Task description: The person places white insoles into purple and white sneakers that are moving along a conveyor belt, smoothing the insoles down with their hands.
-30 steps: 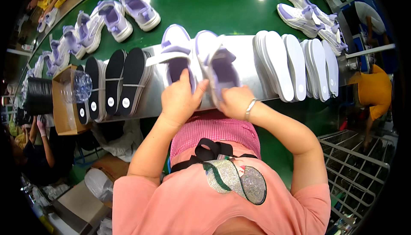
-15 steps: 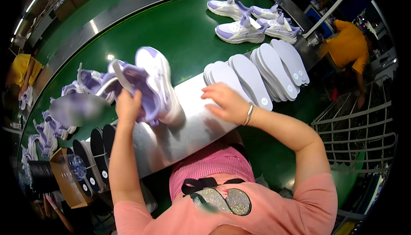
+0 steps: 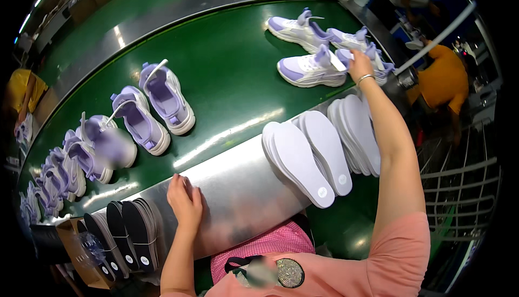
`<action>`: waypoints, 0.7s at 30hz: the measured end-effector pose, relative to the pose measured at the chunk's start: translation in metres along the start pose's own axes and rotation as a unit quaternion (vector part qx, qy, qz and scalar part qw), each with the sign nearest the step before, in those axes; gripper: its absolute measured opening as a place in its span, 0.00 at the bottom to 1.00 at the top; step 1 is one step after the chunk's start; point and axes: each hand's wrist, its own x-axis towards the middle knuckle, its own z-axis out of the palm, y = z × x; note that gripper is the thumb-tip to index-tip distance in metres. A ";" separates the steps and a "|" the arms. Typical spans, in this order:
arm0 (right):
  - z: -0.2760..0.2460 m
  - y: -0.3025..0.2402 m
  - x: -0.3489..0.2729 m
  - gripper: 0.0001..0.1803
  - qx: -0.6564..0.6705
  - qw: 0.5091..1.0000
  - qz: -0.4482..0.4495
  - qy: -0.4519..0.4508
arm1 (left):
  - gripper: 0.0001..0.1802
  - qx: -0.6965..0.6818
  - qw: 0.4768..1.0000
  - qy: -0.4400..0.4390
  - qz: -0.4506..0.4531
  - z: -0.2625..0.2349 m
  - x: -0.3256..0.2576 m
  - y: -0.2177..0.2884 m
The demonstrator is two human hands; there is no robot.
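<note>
Sneakers (image 3: 312, 68), lavender and white, three clustered at two o'clock on green belt (image 3: 227, 64). Right hand (image 3: 359, 61) reaching among them, fingers pinching one sneaker's collar. Left hand (image 3: 184, 199) spread flat on steel ledge (image 3: 238, 189) at seven o'clock. Two more sneakers (image 3: 154, 107) at ten o'clock, white insoles (image 3: 319, 156) fanned at four.

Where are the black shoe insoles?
In the head view, the stack of black shoe insoles leans at lower left, beside the left hand resting on the silver metal ledge.
</note>
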 end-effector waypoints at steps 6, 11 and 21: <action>0.048 0.001 0.032 0.23 -0.057 0.994 -0.006 -0.092 | 0.22 0.073 0.997 -0.010 0.034 0.007 -0.001 0.008; 0.070 0.004 0.063 0.21 -0.033 0.960 0.001 -0.278 | 0.23 0.079 0.996 -0.024 0.029 0.010 -0.001 0.010; 0.103 -0.078 0.085 0.16 -0.071 0.997 -0.012 -0.037 | 0.24 0.085 0.995 -0.033 0.030 0.014 0.006 0.010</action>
